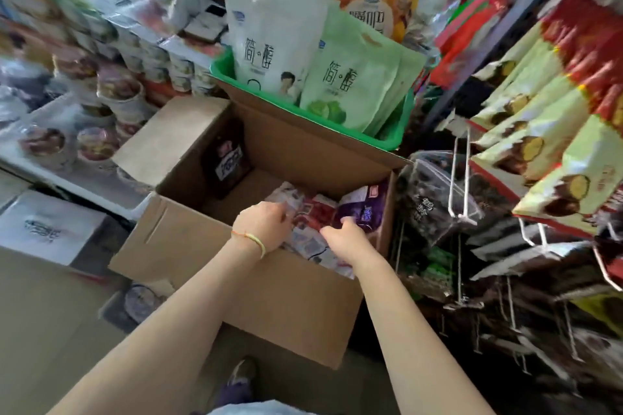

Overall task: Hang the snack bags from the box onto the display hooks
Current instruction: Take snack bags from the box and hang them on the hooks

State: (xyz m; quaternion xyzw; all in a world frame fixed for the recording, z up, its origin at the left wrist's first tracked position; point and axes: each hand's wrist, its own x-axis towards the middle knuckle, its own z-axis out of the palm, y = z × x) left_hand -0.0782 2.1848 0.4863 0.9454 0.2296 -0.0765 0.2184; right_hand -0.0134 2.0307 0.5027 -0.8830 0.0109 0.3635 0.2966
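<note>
Both hands (266,219) (340,236) are reaching into our box (236,286), fingers curling on snack bags (313,212); nothing lifted, empty hook (467,175) waiting.

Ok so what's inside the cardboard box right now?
The cardboard box holds a pile of snack bags, red, white and purple, on its right side, and one dark bag leaning on the left wall. Both hands, left and right, cover part of the pile.

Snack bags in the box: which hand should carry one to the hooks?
Right hand, probably. It lies on the snack bags nearest the empty display hooks, which stand to the right of the box; left hand is farther.
</note>
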